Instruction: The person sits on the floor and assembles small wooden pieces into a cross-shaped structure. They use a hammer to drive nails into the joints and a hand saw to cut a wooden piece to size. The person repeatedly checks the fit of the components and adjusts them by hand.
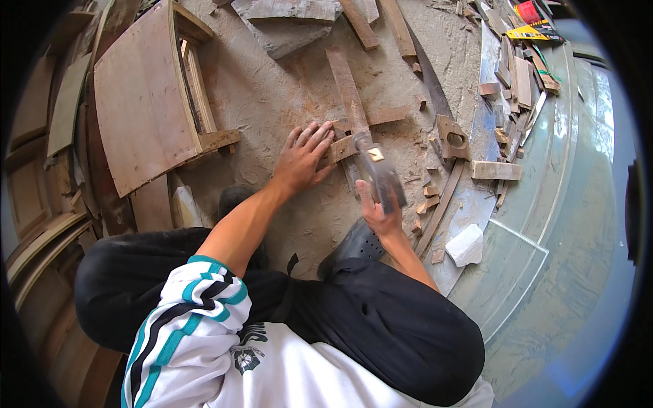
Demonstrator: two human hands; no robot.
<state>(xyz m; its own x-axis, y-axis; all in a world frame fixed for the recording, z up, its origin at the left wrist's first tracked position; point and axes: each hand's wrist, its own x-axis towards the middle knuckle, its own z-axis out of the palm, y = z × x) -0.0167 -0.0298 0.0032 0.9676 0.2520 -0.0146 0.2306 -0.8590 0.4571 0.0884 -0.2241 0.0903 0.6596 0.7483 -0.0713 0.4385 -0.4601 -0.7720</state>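
Note:
My right hand [381,216] is closed around a hammer, raised over the wood and slightly blurred. The dark hammer head [385,178] points at the joint, with the pale handle end showing in its eye; most of the handle is hidden. My left hand [299,160] steadies a short wooden strip [340,150], fingers over its end and thumb on the near side. A long wooden strip [345,85] crosses this piece and another short strip [389,115] farther off. Where they meet is partly covered by the hammer. Any nail there cannot be made out.
A curved wooden panel frame [139,102] stands at left. To the right lie a handsaw [428,71], a wooden block [495,171], a white chunk [465,245] and several offcuts [522,81] on glass sheets [537,272]. Beyond is a stone block [286,30]. My shoe [350,248] is close by.

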